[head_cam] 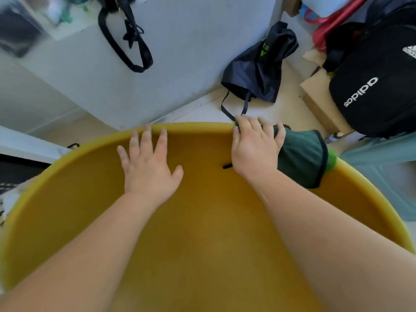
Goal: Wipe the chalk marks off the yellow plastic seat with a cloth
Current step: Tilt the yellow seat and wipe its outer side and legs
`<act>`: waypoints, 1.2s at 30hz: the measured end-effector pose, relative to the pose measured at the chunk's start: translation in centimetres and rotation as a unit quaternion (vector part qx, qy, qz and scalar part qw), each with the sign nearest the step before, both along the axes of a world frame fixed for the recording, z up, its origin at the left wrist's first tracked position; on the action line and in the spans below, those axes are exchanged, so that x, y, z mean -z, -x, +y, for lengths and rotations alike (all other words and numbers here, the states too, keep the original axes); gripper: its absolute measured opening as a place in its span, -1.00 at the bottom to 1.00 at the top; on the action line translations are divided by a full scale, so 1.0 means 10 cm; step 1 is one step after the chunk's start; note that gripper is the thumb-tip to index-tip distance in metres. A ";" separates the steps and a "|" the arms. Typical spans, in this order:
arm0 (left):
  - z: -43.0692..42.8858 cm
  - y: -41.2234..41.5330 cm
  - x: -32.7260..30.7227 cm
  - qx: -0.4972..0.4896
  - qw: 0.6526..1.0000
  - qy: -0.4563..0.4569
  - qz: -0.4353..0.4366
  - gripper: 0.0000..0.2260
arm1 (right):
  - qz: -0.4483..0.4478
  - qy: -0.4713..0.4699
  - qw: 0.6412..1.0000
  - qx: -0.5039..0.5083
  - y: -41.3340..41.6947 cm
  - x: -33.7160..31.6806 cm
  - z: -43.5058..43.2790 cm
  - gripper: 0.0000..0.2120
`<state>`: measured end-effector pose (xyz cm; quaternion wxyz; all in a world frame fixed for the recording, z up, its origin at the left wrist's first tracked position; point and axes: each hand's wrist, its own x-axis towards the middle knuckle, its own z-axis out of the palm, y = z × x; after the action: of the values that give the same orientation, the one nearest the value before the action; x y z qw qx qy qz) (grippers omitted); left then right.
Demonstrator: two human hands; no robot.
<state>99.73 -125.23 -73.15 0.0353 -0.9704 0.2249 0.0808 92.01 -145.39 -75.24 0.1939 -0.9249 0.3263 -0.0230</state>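
The yellow plastic seat [198, 233] fills the lower half of the head view, its curved rim running across the middle. My left hand [148, 167] lies flat on the seat near the far rim, fingers spread and straight. My right hand [255, 149] presses a dark green cloth [304, 158] against the seat's far right rim, fingers bent over its bunched end. The cloth has a black trim and spreads out to the right of that hand. I see no clear chalk marks on the visible yellow surface.
A dark blue drawstring bag [258, 68] lies on the floor beyond the seat. A black backpack [371, 86] and a cardboard box [319, 100] stand at the right. A black strap [128, 41] hangs on the white wall. A pale teal stool [382, 167] is at the right.
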 end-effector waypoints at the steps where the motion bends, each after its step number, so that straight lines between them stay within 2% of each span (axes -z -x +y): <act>1: 0.19 -0.08 0.00 -0.023 1.000 -0.010 0.000 -0.18 | 0.001 -0.006 1.000 -0.018 -0.14 0.00 0.14 -0.58; 5: 0.98 -0.30 0.03 -0.083 0.996 -0.020 0.009 -0.14 | 0.005 -0.013 0.997 -0.070 -0.62 -0.02 0.74 -0.57; 10: 1.83 -0.36 0.10 -0.113 0.993 -0.013 0.006 -0.09 | 0.029 0.002 0.991 -0.131 -1.04 -0.02 1.49 -0.54; 16: 2.42 -0.33 0.17 -0.083 0.996 -0.012 0.008 -0.02 | 0.054 0.013 0.975 -0.217 -1.44 0.01 2.38 -0.53; 19: 2.64 -0.26 0.18 -0.101 0.995 0.014 0.009 -0.02 | 0.065 0.003 0.955 -0.289 -1.59 -0.02 2.90 -0.52; 23: 3.06 -0.10 0.21 -0.178 0.980 0.083 0.031 -0.01 | 0.062 0.002 0.909 -0.412 -1.60 -0.03 3.57 -0.53; 25: 3.22 0.03 0.24 -0.185 0.978 0.088 0.043 0.02 | 0.050 0.008 0.898 -0.437 -1.53 0.00 3.71 -0.53; 29: 3.26 0.14 0.22 -0.190 0.977 0.072 0.057 0.03 | 0.042 0.046 0.899 -0.433 -1.48 0.00 3.44 -0.53; 33: 3.17 0.13 0.15 -0.202 0.976 0.050 0.063 0.00 | 0.062 0.093 0.938 -0.329 -1.43 0.03 2.78 -0.51; 36: 3.00 0.12 0.10 -0.173 0.983 0.029 0.044 -0.05 | 0.073 0.110 0.957 -0.258 -1.30 0.06 2.27 -0.48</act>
<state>98.57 -95.25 -74.16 -0.0170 -0.9908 0.0567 0.1215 104.99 -122.71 -75.86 0.0660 -0.9924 0.0855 0.0592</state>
